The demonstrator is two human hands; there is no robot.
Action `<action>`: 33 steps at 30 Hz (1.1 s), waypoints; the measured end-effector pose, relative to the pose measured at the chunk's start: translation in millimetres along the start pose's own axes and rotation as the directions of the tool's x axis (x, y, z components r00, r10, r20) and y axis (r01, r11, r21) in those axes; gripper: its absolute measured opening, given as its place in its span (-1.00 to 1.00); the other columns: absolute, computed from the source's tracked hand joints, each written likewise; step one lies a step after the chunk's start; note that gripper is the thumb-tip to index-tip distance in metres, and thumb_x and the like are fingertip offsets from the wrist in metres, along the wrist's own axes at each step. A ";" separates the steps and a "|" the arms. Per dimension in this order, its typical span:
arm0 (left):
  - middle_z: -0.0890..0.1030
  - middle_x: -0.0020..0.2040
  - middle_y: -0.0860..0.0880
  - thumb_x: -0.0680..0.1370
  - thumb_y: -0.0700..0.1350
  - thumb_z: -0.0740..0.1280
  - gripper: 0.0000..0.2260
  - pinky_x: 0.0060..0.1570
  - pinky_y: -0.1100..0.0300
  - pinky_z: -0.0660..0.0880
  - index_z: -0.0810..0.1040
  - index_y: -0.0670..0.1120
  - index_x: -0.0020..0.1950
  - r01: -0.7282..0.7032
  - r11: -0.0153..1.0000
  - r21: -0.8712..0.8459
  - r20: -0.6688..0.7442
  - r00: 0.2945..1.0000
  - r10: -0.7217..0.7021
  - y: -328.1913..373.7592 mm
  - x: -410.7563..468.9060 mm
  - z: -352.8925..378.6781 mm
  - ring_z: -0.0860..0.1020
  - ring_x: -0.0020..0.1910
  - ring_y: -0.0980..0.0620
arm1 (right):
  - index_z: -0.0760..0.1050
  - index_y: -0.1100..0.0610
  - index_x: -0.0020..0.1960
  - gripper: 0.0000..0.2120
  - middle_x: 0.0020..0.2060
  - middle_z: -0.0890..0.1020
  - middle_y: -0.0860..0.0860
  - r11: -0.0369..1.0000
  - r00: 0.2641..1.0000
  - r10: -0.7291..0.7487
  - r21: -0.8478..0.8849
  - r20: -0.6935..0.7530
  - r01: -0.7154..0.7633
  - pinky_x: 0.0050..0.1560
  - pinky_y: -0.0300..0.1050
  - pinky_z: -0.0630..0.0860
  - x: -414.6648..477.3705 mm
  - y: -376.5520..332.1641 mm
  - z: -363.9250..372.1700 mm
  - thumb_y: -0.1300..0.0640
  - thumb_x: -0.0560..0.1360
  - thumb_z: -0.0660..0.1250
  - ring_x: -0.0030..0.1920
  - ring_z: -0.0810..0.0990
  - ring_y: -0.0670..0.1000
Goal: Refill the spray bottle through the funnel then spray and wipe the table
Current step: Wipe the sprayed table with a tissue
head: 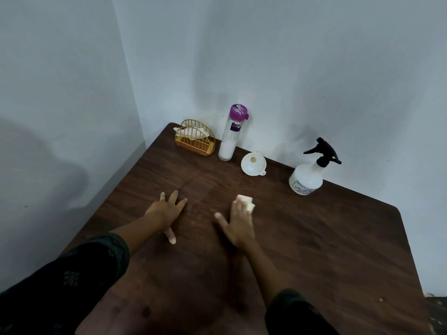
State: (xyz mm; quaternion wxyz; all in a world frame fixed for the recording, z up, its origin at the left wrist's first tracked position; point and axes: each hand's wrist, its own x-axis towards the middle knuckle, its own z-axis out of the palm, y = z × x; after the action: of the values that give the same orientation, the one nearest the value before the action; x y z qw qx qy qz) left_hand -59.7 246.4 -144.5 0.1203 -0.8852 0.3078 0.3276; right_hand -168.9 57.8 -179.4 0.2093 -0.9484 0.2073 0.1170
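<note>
On the dark wooden table [314,238] my right hand [238,223] lies flat, pressing a folded white tissue [248,201] under its fingertips. My left hand [167,211] rests flat on the wood with fingers spread and holds nothing. A white spray bottle [308,176] with a black trigger head stands at the far right by the wall. A white funnel [253,163] lies beside it, mouth up. A tall clear bottle [231,134] with a purple cap stands to the left of the funnel.
A gold wire napkin holder [196,141] with white tissues stands in the far left corner. Pale walls close off the table's far and left sides. The table's right edge drops off near the frame's lower right.
</note>
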 end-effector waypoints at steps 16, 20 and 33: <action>-0.24 0.52 -0.24 0.29 0.11 0.53 0.13 0.36 -0.15 0.31 -0.26 -0.09 0.52 0.064 0.986 0.153 0.050 0.996 -0.073 15.9 1.5 -6.9 -0.03 0.49 -0.37 | -0.03 0.21 0.52 -0.14 0.54 -0.02 0.11 0.991 0.993 0.087 -0.094 -0.083 -0.095 0.50 -0.08 -0.15 -71.4 132.9 -18.3 -0.37 0.47 0.00 0.54 -0.11 0.04; -0.14 0.52 -0.29 0.31 0.14 0.50 0.10 0.30 -0.06 0.36 -0.21 -0.17 0.52 0.073 0.960 0.269 0.006 0.997 -0.077 24.3 -0.6 -8.3 0.15 0.46 -0.34 | -0.04 0.25 0.52 -0.25 0.54 -0.02 0.13 0.942 0.928 0.333 0.021 -0.167 -0.335 0.53 0.01 -0.09 -109.3 188.1 -28.8 -0.18 0.55 0.13 0.54 -0.10 0.07; 0.09 0.47 -0.34 0.23 0.24 0.51 0.11 0.32 0.00 0.35 -0.03 -0.26 0.48 0.067 0.929 0.363 -0.053 0.997 -0.051 32.2 -0.5 -13.1 0.34 0.37 -0.25 | 0.10 0.21 0.50 -0.17 0.49 0.16 0.11 0.992 0.992 0.094 -0.074 -0.089 -0.100 0.46 -0.16 -0.13 -229.8 126.0 58.9 -0.40 0.49 -0.07 0.52 -0.06 0.02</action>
State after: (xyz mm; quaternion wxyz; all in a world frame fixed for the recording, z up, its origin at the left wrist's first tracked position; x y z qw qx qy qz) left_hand -73.5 216.1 -134.7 0.2855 -0.8631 0.3389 0.2422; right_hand -436.3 59.0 -204.5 0.1569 -0.9488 0.2573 0.0945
